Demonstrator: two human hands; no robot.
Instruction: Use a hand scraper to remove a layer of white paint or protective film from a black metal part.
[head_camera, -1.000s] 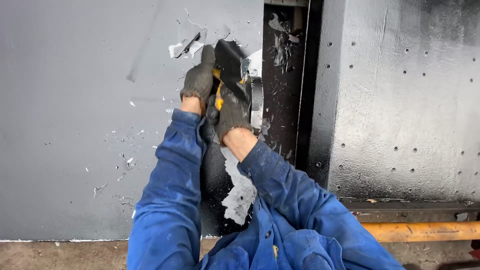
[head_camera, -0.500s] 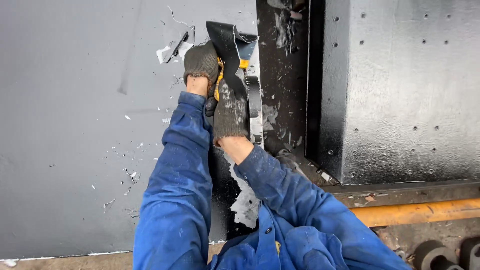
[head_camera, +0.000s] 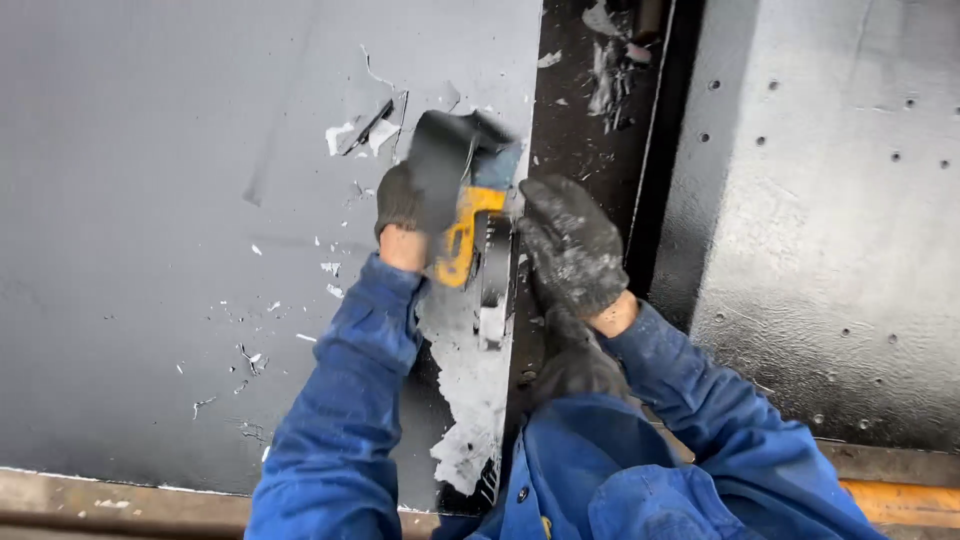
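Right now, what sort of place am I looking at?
Probably an industrial workshop or yard. A big dark-painted metal panel with flaking paint, a riveted steel wall, and gloved hands, left hand and right hand, around a yellow scraper point that way.

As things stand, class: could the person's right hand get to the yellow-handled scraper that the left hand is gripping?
Probably yes. The right hand lies open just beside the yellow-handled scraper that the left hand grips against the dark painted panel, and nothing sits between them.
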